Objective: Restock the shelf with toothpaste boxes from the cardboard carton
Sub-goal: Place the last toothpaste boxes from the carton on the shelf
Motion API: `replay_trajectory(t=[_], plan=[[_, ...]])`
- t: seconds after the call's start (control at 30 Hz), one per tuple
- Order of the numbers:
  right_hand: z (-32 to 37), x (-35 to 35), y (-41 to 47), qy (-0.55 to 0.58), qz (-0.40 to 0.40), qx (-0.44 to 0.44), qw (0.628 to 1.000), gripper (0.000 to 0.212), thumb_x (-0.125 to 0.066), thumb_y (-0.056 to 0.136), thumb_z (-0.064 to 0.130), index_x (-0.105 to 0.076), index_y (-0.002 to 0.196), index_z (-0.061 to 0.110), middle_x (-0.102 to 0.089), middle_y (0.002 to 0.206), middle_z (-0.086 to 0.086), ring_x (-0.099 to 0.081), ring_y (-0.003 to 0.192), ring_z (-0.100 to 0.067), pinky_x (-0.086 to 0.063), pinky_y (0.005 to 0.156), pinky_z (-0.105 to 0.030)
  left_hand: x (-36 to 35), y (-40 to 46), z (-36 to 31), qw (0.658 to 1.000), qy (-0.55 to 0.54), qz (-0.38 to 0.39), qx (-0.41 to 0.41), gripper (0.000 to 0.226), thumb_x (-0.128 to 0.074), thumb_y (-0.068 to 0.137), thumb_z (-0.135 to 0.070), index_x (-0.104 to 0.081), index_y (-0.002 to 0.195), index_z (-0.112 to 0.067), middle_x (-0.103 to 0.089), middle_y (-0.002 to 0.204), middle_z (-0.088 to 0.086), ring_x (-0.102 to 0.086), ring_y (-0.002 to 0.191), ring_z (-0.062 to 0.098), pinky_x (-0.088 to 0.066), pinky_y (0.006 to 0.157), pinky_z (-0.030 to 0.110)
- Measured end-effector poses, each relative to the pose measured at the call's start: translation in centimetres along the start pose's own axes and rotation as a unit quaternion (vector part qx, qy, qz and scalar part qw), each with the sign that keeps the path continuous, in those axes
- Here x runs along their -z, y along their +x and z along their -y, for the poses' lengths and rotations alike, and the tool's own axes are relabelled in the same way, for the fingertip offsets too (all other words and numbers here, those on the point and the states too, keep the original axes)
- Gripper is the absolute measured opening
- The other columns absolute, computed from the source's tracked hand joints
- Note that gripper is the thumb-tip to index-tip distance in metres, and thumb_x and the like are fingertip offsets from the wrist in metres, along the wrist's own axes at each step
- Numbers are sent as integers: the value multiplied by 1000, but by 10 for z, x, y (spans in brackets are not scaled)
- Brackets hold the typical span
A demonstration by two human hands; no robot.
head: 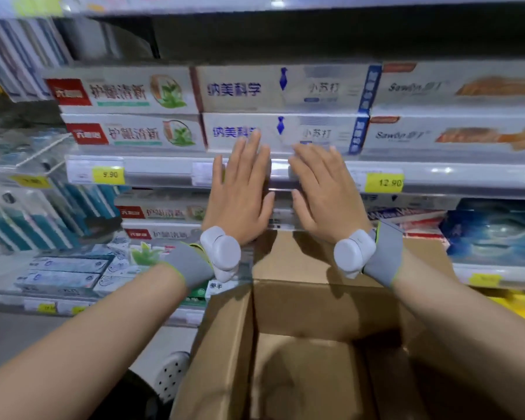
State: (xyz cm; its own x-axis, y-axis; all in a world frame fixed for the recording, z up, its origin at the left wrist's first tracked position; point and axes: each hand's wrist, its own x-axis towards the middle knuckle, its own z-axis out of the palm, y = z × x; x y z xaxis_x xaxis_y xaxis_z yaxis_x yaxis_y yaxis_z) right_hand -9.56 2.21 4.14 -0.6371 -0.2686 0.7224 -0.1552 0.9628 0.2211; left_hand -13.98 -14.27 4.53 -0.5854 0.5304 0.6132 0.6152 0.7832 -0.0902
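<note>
Two white toothpaste boxes with blue lettering are stacked on the middle shelf (170, 172); the lower box (315, 133) sits under the upper box (255, 89). My left hand (240, 189) and my right hand (322, 189) are both flat, fingers spread, in front of the shelf rail, fingertips reaching the lower box's front face. Neither hand holds anything. The brown cardboard carton (325, 310) stands open directly below my wrists; its visible inside looks dark and bare. Each wrist carries a white device over a grey cuff.
Red-and-green toothpaste boxes (128, 90) are stacked to the left, orange-printed ones (455, 86) to the right. Yellow price tags (108, 174) hang on the rail. Lower shelves hold more boxes (161, 212). Toothbrush packs (43, 219) hang at the left. A white perforated shoe (172, 374) shows beside the carton.
</note>
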Motion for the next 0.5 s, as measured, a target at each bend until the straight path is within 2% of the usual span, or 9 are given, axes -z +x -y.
replay_trajectory(t=[0.13, 0.23, 0.5], plan=[[-25, 2, -19, -48, 11, 1, 999, 54, -47, 85, 23, -43, 134, 0, -40, 146, -20, -30, 134, -32, -23, 112, -49, -12, 12, -24, 999, 19, -3, -26, 69, -37, 85, -36, -21, 144, -5, -24, 153, 18, -25, 141, 35, -29, 106, 57], [-32, -1, -23, -72, 10, 14, 997, 59, -46, 84, 23, -40, 138, 0, -37, 148, -20, -33, 138, -33, -22, 113, -47, -20, 19, -34, 999, 41, 3, -35, 74, -39, 83, -39, -14, 146, -8, -22, 154, 17, -22, 142, 34, -27, 107, 57], [-32, -7, -23, -77, 7, 24, 997, 67, -50, 81, 25, -35, 142, 1, -34, 150, -19, -32, 140, -34, -20, 113, -48, -23, 18, -31, 996, 76, 14, -47, 77, -42, 82, -40, -15, 147, -10, -20, 155, 17, -16, 143, 33, -24, 109, 54]])
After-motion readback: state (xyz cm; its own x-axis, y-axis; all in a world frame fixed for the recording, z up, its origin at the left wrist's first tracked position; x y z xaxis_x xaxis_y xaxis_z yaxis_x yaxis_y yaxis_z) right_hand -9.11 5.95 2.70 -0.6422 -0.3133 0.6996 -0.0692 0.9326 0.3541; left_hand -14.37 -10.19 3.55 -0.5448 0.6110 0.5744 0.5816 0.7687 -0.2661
